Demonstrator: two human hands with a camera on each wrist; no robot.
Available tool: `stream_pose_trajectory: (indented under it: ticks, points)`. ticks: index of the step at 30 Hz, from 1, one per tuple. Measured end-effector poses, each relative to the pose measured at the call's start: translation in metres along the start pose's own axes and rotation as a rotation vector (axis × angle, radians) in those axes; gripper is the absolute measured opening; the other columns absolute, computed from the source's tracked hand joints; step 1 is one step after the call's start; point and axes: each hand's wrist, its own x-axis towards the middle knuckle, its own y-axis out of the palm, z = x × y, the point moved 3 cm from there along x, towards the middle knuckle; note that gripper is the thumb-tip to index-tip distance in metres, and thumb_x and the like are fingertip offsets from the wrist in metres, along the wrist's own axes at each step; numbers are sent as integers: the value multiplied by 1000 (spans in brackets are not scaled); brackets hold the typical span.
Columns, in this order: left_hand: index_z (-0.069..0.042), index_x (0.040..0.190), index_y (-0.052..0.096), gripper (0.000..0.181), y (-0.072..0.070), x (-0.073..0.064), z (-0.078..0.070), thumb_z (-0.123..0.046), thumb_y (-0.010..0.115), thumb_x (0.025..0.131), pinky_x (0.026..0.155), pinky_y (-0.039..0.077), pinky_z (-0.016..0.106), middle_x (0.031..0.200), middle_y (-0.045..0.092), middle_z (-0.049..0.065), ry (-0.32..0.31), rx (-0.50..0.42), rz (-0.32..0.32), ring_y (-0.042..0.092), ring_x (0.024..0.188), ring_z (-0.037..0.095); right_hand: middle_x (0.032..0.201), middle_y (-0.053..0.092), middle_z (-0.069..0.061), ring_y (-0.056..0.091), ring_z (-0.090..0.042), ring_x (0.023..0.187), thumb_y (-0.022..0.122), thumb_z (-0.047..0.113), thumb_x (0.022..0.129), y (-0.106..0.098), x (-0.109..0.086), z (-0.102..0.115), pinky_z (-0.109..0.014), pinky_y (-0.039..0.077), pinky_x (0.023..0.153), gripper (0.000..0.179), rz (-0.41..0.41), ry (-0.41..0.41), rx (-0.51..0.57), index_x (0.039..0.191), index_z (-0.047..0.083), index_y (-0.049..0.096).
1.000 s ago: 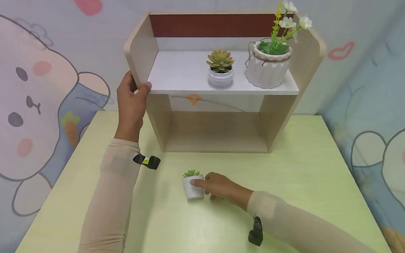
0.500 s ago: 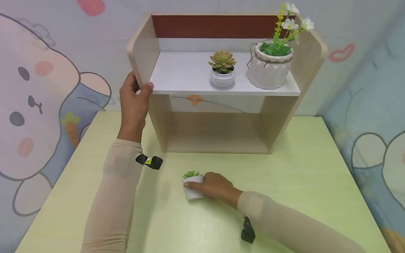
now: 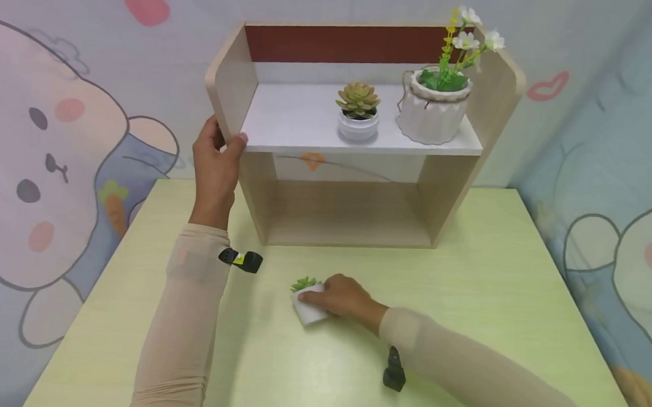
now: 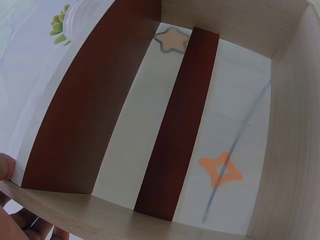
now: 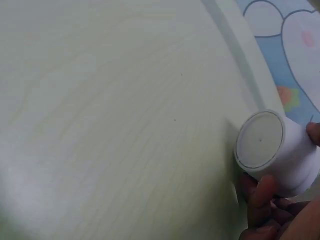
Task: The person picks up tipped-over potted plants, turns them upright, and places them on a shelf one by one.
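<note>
A small white pot with a green succulent (image 3: 310,311) is gripped in my right hand (image 3: 344,296), low over the table in front of the shelf. It leans to one side, and its round base (image 5: 260,140) faces the right wrist camera. My left hand (image 3: 217,167) holds the left side panel of the wooden shelf (image 3: 352,238), thumb at the front edge of the white board; other fingers are partly hidden behind the panel. On that board stand a reddish-green succulent in a white bowl-shaped pot (image 3: 357,126) and a ribbed white pot with white flowers (image 3: 432,117).
The pale yellow-green table (image 3: 496,335) extends around the shelf. Behind it hangs a cloth backdrop (image 3: 74,153) with cartoon animals and hearts. The shelf's lower compartment (image 3: 353,211) has an open front.
My right hand has moved slightly left and closed its grip round the small pot. The pot has tilted further. My left hand stays on the shelf's side.
</note>
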Motion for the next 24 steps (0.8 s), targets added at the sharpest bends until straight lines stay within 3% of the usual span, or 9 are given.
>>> stream_pose_trajectory:
  ticks: [5,8,12,17,24]
  points:
    - [-18,149,58,50,2,-2,2,-6,58,101,108,45,45,140,61,9,0,6,8,55,127,20,103,72,-5,64,-19,89,80,50,84,-3,-13,-9,-34,54,73,62,-78,-103,-21,122,1,69]
    - [-18,148,59,49,2,-2,2,-6,57,100,107,46,44,139,62,8,11,7,10,55,126,20,113,72,-6,64,-19,95,84,45,83,-7,-21,-19,-36,55,77,69,-137,-201,-49,136,4,64]
    - [-19,147,59,48,1,-1,1,-6,58,101,106,46,44,138,62,8,14,12,2,55,125,19,108,71,-2,61,-16,85,87,35,80,-9,-29,-34,-35,52,74,69,-191,-300,-68,138,6,63]
    - [-19,147,60,48,0,-1,1,-5,58,101,106,45,43,137,62,8,6,0,-7,55,125,20,109,73,0,61,-13,85,88,34,79,-8,-31,-44,-48,43,89,70,-229,-338,-100,138,6,63]
    - [-21,150,57,50,1,1,1,-7,57,102,111,44,45,143,61,6,-23,29,-1,55,129,20,124,73,-7,67,-22,107,92,33,76,-3,-38,-51,-50,36,96,74,-260,-327,-101,137,5,62]
